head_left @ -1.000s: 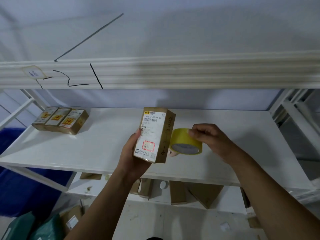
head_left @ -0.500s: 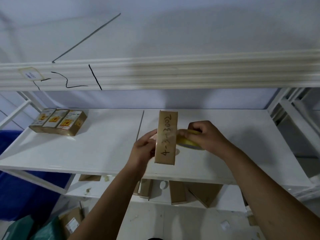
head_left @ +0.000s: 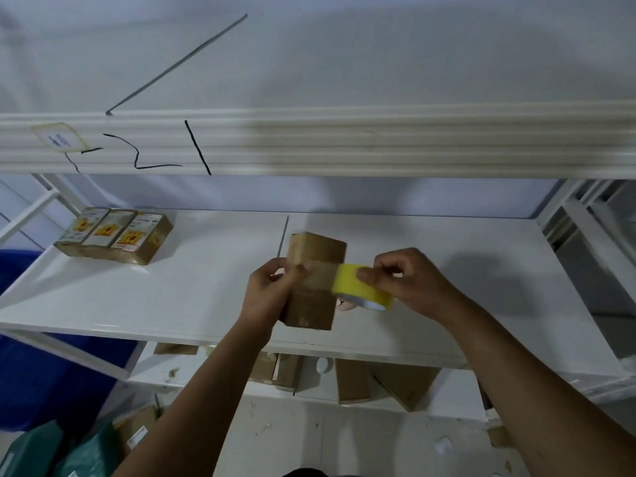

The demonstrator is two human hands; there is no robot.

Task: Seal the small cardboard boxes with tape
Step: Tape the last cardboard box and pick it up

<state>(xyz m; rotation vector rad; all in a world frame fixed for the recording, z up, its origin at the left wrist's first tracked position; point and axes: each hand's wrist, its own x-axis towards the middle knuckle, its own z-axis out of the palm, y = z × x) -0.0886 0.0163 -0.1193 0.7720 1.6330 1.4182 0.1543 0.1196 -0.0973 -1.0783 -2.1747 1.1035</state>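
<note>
Gripping the small cardboard box (head_left: 315, 287) upright above the white shelf (head_left: 172, 297), the left hand (head_left: 266, 290) covers its left edge, thumb pressed on a tape strip. The right hand (head_left: 409, 280) pinches the yellow tape roll (head_left: 358, 287) beside the box, its core half hidden. Three labelled boxes (head_left: 115, 235) lie far left.

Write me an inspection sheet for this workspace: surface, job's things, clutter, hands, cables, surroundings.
Surface: white shelf, seam down its middle.
Job's things: cardboard box held upright; yellow tape roll at its right side; three labelled boxes side by side, left rear.
Clutter: more boxes on the lower shelf.
Hands: left hand grips the box; right hand holds the tape roll.
Cables: nothing seen.
Surroundings: upper shelf edge with black marks; green bags lower left.
</note>
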